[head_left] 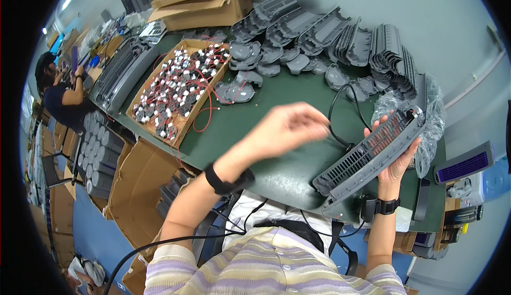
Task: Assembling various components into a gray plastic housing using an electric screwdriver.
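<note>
My right hand (396, 162) grips a long grey plastic housing (362, 162) with slatted vents. The palm is under it, and fingers show through the slats near its upper end. The piece is tilted above the table's right part, its lower end towards me. My left hand (293, 127) hovers left of the housing, fingers stretched towards it and partly blurred, with nothing visible in them. A black cable (331, 115) loops between my left hand and the housing; its small dark end (349, 147) lies against the housing's left edge. I cannot tell whether they are joined.
A shallow cardboard box (183, 135) of small motor-like parts with red wires lies left on the green table (266, 162). Stacked curved grey shells (314, 34) line the back. Clear plastic wrap (431, 135) sits beyond the housing. Another person (61, 98) works far left.
</note>
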Motion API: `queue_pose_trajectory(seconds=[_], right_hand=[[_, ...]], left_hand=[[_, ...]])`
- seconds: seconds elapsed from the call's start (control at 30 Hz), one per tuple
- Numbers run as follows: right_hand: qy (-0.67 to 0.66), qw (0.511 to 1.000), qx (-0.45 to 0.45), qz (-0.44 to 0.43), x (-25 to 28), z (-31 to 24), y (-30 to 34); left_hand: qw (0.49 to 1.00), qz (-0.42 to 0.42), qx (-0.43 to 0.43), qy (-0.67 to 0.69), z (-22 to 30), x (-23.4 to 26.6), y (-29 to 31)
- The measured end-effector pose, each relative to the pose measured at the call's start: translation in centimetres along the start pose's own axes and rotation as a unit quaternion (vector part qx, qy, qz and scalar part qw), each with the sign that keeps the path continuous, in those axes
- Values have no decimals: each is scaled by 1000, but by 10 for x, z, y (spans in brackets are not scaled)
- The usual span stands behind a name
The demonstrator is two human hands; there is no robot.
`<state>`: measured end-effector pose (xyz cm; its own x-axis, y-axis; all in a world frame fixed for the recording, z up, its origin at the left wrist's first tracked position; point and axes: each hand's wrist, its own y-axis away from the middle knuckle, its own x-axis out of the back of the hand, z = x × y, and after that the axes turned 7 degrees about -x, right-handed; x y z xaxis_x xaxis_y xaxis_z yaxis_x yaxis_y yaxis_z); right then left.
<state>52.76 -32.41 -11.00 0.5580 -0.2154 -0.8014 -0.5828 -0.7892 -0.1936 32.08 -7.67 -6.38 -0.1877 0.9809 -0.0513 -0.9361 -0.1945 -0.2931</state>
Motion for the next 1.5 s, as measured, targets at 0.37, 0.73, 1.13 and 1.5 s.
queue_pose_trajectory(seconds=[0.37, 0.73, 1.13, 1.5], right_hand=[[-36, 996, -48, 72, 14, 7, -1], [-7, 994, -63, 89, 16, 3, 6], [-27, 996, -67, 51, 8, 4, 6], [5, 997, -63, 50, 3, 7, 11]], left_hand=[[756, 102, 16, -647, -124, 108, -66], [784, -3, -30, -620, -71, 37, -17], [941, 21, 85, -327, -16, -3, 63], [864, 167, 117, -461, -2, 5, 94]])
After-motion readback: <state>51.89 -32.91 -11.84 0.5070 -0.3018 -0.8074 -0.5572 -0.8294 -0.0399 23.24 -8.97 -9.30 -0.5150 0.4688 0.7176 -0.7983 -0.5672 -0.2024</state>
